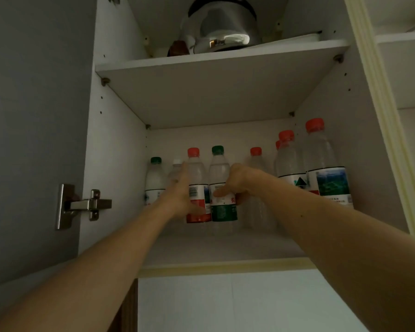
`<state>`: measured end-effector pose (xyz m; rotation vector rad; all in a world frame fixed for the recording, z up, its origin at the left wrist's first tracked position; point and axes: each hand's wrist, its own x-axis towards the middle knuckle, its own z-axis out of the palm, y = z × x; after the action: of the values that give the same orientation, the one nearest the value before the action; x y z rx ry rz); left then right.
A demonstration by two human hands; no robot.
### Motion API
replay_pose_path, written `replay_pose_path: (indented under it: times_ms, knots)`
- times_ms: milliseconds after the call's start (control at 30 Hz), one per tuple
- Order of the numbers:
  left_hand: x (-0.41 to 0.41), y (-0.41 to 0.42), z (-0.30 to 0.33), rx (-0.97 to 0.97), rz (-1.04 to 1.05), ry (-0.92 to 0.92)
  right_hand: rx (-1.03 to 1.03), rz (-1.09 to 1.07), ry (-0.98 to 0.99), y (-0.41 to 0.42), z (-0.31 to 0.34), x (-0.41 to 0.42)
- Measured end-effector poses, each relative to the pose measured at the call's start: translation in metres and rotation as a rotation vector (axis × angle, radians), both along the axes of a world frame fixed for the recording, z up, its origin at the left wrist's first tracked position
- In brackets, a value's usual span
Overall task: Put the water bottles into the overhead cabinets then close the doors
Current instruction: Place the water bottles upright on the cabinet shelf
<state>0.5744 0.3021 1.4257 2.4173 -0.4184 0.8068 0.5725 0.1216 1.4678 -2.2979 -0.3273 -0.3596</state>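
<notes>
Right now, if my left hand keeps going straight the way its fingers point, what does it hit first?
Probably the white-capped bottle: the left hand points up and back toward it, beside the red-capped bottle. Depth is unclear.

Single view only, from a camera worn on the person's head. It looks forward and steeply upward into the open overhead cabinet (115,140), showing the underside of the upper shelf (213,92). Both forearms enter from the bottom edge and reach away from the lens. The lower shelf (225,248) sits near. Wide-angle bowing shows along the right frame (379,116).
</notes>
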Motion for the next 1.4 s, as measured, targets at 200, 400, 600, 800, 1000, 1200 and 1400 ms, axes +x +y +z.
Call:
replay_pose_path:
  times_ms: [200, 400, 600, 800, 1000, 1200, 1400]
  knots:
    - [0.018, 0.025, 0.013, 0.475, 0.211, -0.145, -0.009, -0.009, -0.025, 0.004, -0.002, 0.016]
    - [0.048, 0.037, 0.024, 0.648, 0.318, -0.274, -0.053, -0.018, -0.040, 0.006, -0.003, 0.033]
    - [0.066, 0.037, 0.022, 0.647, 0.294, -0.319, -0.095, -0.055, -0.079, 0.008, -0.016, 0.045]
    - [0.075, 0.030, 0.011, 0.660, 0.364, -0.411, -0.274, -0.152, -0.088, 0.017, -0.024, 0.047]
    - [0.078, 0.028, 0.007, 0.657, 0.351, -0.415, -0.215, -0.106, -0.072, 0.012, -0.027, 0.052]
    - [0.080, 0.026, 0.006, 0.663, 0.380, -0.439, -0.272, -0.129, -0.149, 0.009, -0.030, 0.053]
    - [0.077, 0.022, 0.003, 0.667, 0.421, -0.465, -0.229, -0.124, -0.155, 0.011, -0.031, 0.047]
